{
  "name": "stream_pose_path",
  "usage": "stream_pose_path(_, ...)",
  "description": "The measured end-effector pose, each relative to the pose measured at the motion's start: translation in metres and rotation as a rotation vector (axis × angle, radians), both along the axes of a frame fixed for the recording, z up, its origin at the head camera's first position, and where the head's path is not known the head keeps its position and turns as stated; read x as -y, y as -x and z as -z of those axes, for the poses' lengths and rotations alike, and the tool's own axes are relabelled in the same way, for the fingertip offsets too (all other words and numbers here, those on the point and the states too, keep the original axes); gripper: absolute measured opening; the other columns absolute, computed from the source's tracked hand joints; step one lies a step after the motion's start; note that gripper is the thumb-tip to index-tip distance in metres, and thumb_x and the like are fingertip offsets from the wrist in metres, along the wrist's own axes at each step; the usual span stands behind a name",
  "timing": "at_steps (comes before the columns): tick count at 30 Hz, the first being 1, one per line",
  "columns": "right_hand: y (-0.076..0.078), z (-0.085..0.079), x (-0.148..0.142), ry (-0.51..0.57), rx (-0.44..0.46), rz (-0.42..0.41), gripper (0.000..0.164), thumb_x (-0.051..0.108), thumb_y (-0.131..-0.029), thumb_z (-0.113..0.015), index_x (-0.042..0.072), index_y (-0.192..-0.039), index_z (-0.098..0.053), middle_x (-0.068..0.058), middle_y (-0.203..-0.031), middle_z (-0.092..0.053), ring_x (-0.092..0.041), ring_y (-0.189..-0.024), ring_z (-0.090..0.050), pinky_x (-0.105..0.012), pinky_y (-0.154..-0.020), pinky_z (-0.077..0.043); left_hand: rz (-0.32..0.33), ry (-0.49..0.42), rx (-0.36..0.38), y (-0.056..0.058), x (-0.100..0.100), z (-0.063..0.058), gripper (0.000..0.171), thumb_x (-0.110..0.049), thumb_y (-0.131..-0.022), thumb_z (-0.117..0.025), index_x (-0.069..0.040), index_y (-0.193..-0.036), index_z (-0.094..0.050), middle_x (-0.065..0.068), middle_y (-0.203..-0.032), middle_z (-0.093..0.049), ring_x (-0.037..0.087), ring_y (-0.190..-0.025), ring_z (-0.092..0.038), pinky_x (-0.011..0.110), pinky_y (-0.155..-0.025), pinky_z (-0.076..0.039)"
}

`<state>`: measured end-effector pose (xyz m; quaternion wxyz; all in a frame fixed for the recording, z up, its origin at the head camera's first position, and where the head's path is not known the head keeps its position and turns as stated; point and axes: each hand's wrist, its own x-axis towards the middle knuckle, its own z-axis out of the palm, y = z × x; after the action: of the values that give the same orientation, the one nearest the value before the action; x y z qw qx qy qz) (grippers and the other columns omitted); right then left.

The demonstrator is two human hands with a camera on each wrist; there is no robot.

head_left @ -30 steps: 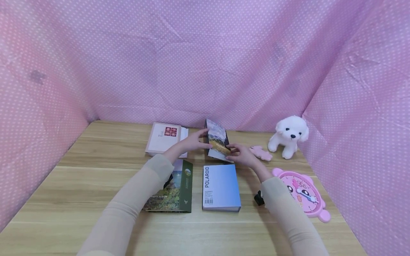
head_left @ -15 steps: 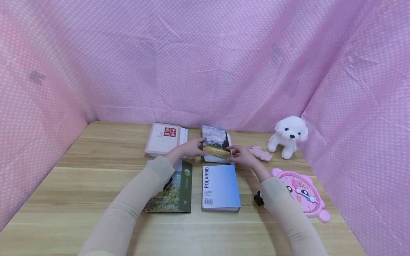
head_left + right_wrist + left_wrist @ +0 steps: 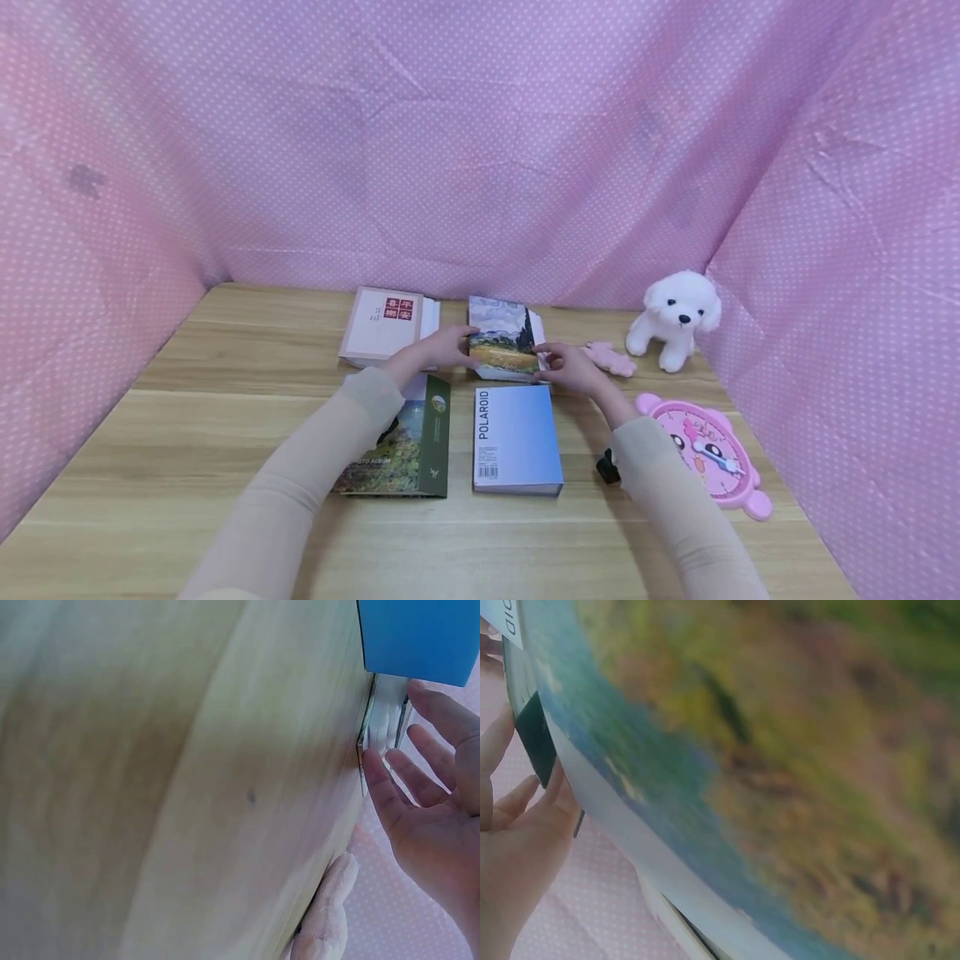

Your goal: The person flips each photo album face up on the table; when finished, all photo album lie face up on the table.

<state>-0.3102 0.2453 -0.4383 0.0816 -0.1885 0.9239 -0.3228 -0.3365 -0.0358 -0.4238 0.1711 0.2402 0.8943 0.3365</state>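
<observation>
A photo album with a painted landscape cover lies near the table's back edge. In the head view my left hand touches its left edge with spread thumb and fingers. My right hand rests its fingertips along the right edge and near-right corner. In the left wrist view the left hand reaches to a dark green edge. The right wrist view shows the right hand, fingers loosely spread, beside the album's pale page edges. The undersides of the fingers on the left are partly hidden.
A blue Polaroid album lies in front, a green photo album beside it under my left forearm. A white album lies at the back left. On the right are a pink plush piece, a white toy dog and a pink clock.
The landscape album has come down from a tilt to lie flat, and its cover has turned and shifted slightly left. My left hand has moved down with it; the right has stayed nearly in place.
</observation>
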Motion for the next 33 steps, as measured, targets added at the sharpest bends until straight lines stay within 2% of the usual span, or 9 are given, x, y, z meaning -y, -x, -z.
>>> stream_pose_path(4,-0.006,-0.008,-0.001,0.014,-0.004,0.005,0.053,0.018,-0.085,-0.071,0.003,-0.133,-0.052,-0.025,-0.131,-0.052,-0.042,-0.114,-0.055,-0.049,-0.093,-0.050,0.015,0.020,-0.046,-0.003,0.004,-0.005,0.068,-0.027,-0.085,-0.071,-0.005,-0.142,-0.040,0.019,-0.137,-0.049,0.033,-0.123,-0.049,0.043,-0.103,-0.042)
stream_pose_path(7,-0.012,-0.017,-0.001,0.021,-0.030,0.014,0.053,0.016,-0.086,-0.070,0.002,-0.133,-0.051,-0.024,-0.137,-0.047,-0.044,-0.119,-0.050,-0.051,-0.096,-0.047,0.006,0.001,-0.056,-0.007,0.009,-0.011,0.066,-0.025,-0.085,-0.071,-0.006,-0.141,-0.042,0.015,-0.136,-0.052,0.031,-0.117,-0.055,0.041,-0.098,-0.047)
stream_pose_path(9,-0.016,-0.023,0.000,0.032,-0.053,0.013,0.052,0.014,-0.086,-0.069,0.001,-0.133,-0.051,-0.023,-0.138,-0.047,-0.043,-0.122,-0.047,-0.051,-0.097,-0.046,-0.007,-0.012,-0.055,-0.010,0.014,-0.017,0.065,-0.023,-0.085,-0.070,-0.007,-0.141,-0.042,0.012,-0.138,-0.050,0.029,-0.116,-0.055,0.041,-0.096,-0.048)
stream_pose_path(13,-0.029,-0.033,0.008,0.043,-0.105,0.006,0.050,0.015,-0.085,-0.071,0.002,-0.130,-0.054,-0.019,-0.135,-0.050,-0.039,-0.121,-0.049,-0.050,-0.097,-0.047,-0.012,-0.024,-0.084,-0.019,0.023,-0.029,0.064,-0.021,-0.086,-0.069,-0.006,-0.141,-0.042,0.015,-0.142,-0.045,0.031,-0.121,-0.051,0.044,-0.099,-0.046)
stream_pose_path(16,-0.042,-0.041,0.018,0.044,-0.157,-0.020,0.050,0.016,-0.083,-0.073,0.001,-0.128,-0.056,-0.018,-0.132,-0.053,-0.038,-0.117,-0.052,-0.048,-0.094,-0.049,0.003,-0.019,-0.144,-0.025,0.031,-0.033,0.062,-0.021,-0.085,-0.069,-0.004,-0.139,-0.044,0.019,-0.138,-0.048,0.032,-0.121,-0.050,0.044,-0.101,-0.044)
stream_pose_path(20,-0.062,-0.045,0.032,0.026,-0.242,-0.058,0.051,0.018,-0.081,-0.075,0.001,-0.126,-0.057,-0.018,-0.127,-0.058,-0.037,-0.111,-0.057,-0.047,-0.089,-0.053,0.020,0.001,-0.228,-0.032,0.043,-0.031,0.061,-0.024,-0.086,-0.069,-0.001,-0.137,-0.045,0.019,-0.133,-0.053,0.033,-0.120,-0.051,0.045,-0.102,-0.043)
stream_pose_path(24,-0.083,-0.043,0.046,0.004,-0.301,-0.069,0.057,0.021,-0.079,-0.077,0.002,-0.127,-0.056,-0.016,-0.124,-0.060,-0.035,-0.105,-0.060,-0.045,-0.086,-0.054,0.007,0.008,-0.240,-0.040,0.053,-0.026,0.062,-0.027,-0.085,-0.070,0.001,-0.135,-0.047,0.019,-0.131,-0.054,0.033,-0.121,-0.051,0.045,-0.103,-0.042)
stream_pose_path(30,-0.111,-0.038,0.067,-0.015,-0.284,-0.050,0.061,0.024,-0.078,-0.078,0.005,-0.131,-0.053,-0.012,-0.129,-0.056,-0.030,-0.100,-0.063,-0.039,-0.084,-0.055,-0.007,0.016,-0.253,-0.055,0.069,-0.018,0.063,-0.026,-0.083,-0.073,0.001,-0.134,-0.048,0.019,-0.130,-0.055,0.035,-0.121,-0.050,0.047,-0.102,-0.043)
stream_pose_path(33,-0.121,-0.035,0.078,-0.013,-0.278,-0.067,0.060,0.025,-0.078,-0.078,0.006,-0.129,-0.054,-0.010,-0.127,-0.056,-0.029,-0.100,-0.062,-0.037,-0.084,-0.054,-0.006,0.014,-0.249,-0.063,0.077,-0.015,0.064,-0.027,-0.082,-0.074,0.001,-0.134,-0.049,0.019,-0.130,-0.054,0.036,-0.121,-0.050,0.048,-0.100,-0.044)
